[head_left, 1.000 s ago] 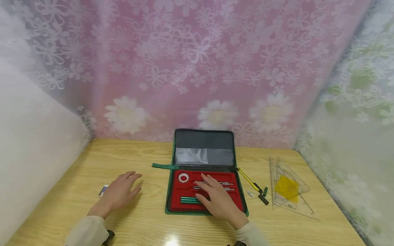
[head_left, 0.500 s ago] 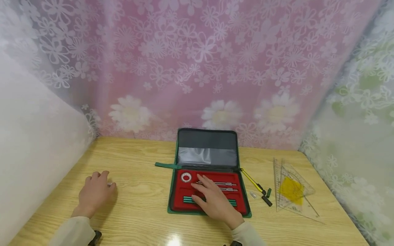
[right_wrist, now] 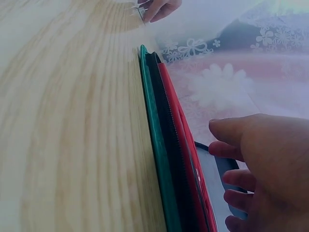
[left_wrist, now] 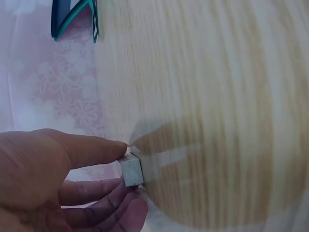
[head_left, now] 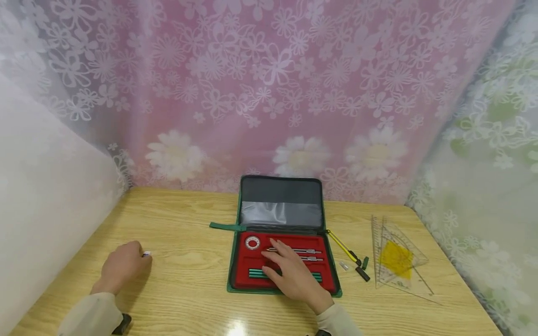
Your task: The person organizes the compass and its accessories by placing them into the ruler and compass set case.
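We see a pale wood-grain table [head_left: 189, 298] bearing an open, green-edged rectangular case [head_left: 281, 191] with a dark lid and red tray [head_left: 248, 259]. Right of it, we find clear plastic set squares [head_left: 414, 256] overlapping one another. The right hand [head_left: 295, 277] is over the tray, fingers spread, grasping nothing; we cannot tell whether it touches anything. The left hand [head_left: 123, 266] is well apart from the case, on its left side. Partly behind the right hand lie slim green rods [head_left: 257, 273]. Between the left thumb and fingers we find a small white block [left_wrist: 132, 171], pinched at the tabletop.
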The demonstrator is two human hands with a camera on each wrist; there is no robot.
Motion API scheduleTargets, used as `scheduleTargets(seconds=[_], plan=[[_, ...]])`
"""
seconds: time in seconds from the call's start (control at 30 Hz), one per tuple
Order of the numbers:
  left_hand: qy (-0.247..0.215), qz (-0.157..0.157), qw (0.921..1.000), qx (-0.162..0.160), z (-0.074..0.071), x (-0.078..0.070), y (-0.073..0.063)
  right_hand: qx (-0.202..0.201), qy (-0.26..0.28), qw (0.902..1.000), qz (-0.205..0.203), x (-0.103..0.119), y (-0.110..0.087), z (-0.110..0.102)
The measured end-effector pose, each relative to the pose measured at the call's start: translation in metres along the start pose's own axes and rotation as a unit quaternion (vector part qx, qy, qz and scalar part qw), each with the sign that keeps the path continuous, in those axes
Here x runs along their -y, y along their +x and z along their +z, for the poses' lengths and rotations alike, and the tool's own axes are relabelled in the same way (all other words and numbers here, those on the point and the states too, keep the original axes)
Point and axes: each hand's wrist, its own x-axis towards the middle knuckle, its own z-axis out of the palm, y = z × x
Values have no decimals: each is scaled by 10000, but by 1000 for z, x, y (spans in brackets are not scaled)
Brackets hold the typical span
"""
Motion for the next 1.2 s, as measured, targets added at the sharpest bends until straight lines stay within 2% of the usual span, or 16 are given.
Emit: scheduleTargets(seconds=[0.33, 0.47, 0.57, 0.67, 0.83, 1.03, 1.2], plan=[[-17, -49, 10000, 85, 3, -6, 4, -35, -45, 9999, 138, -6, -7, 0], [140, 72, 9999, -33, 3, -14, 7, -79, -65, 9999, 86, -9, -8, -1], [217, 279, 9992, -191, 6, -25, 8, -146, -44, 9998, 86, -10, -9, -3], [152, 568, 9978, -321, 12, -42, 10, -214, -55, 9997, 127, -11, -11, -4], [114, 1223, 9909, -545, 22, -82, 14, -304, -90, 9994, 161, -14, -15, -4], [151, 1924, 9785, -726, 35, -129, 19, -420, -120, 9988, 216, -18, -19, -3], [350, 2509, 9644, -760, 49, -160, 20, -495, -141, 9982, 303, -19, -21, -3]])
